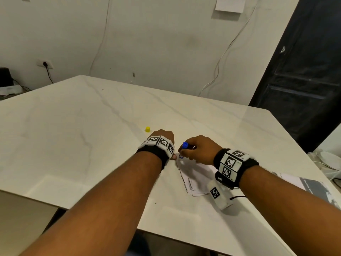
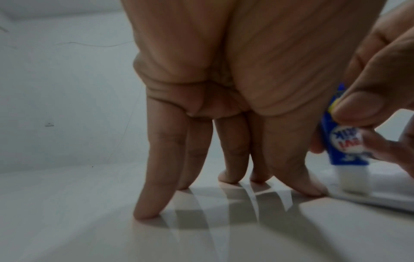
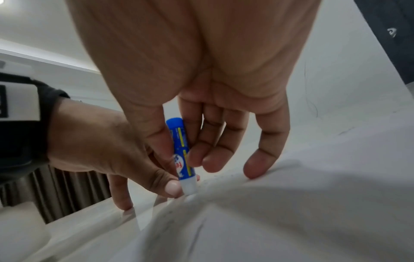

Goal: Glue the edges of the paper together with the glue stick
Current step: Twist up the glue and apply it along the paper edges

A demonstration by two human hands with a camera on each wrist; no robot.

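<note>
Head view: a person's two forearms reached over a white marble table [image 1: 73, 130], each wrist wearing a black band with printed markers.
Right hand [image 1: 200, 149]: thumb and fingers pinched the blue glue stick [image 1: 183, 149], held nearly upright with its white tip down on the paper.
Glue stick, right wrist view: its barrel [image 3: 180, 147] sat between thumb and index finger; the white end met the paper's far corner.
Left hand [image 1: 163, 138]: at 9 o'clock of the right hand, just beside it, held nothing; straight fingers [image 2: 161, 159] stood spread with their tips pressed on the table.
Left thumb: its tip lay at the paper's edge, touching or nearly touching the stick's white end.
Paper [image 1: 195, 179]: white sheets lay flat at 6 o'clock of the right hand, partly under the right wrist.
Yellow cap [image 1: 147, 129]: stood alone on the table at 11 o'clock of the left hand, near it.
Printed sheet [image 1: 311, 185]: lay at 3 o'clock, by the table's right edge.
</note>
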